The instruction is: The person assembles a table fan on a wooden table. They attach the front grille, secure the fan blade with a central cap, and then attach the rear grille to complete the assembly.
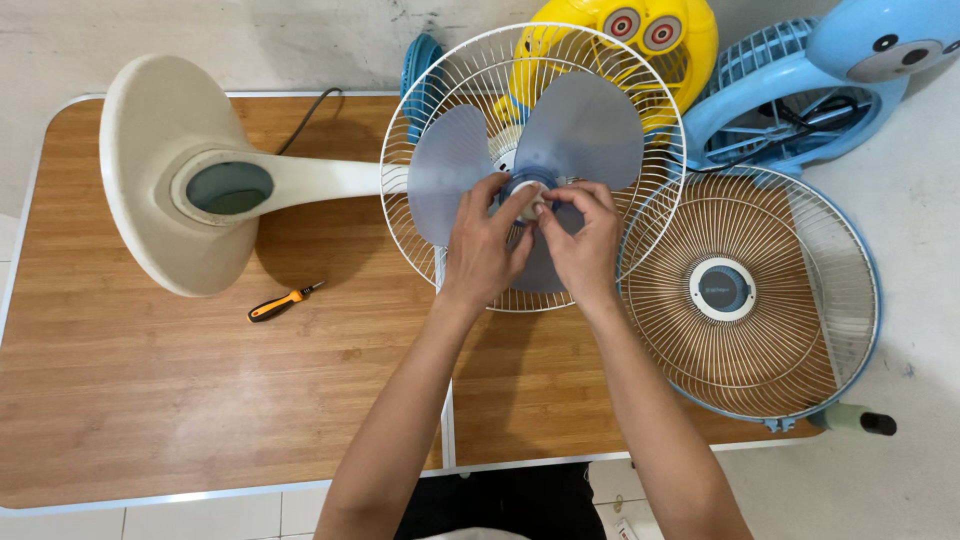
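Observation:
A white pedestal fan lies on its side on the wooden table [150, 400], its round base [160, 170] at the left. The white wire rear guard [470, 70] faces up with translucent blue blades [585, 130] on the hub. My left hand [485, 245] and my right hand [580, 235] meet at the centre of the blades. Fingertips of both hands pinch a small white cap [532, 200] on the blue hub. The lower blade is mostly hidden under my hands.
The detached front guard [800, 340], wire with a blue rim, lies at the table's right end. An orange-handled screwdriver [280, 302] lies left of the fan head. Behind stand a yellow toy-faced fan [650, 40] and a blue one [800, 90]. A cable [310, 110] trails at the back.

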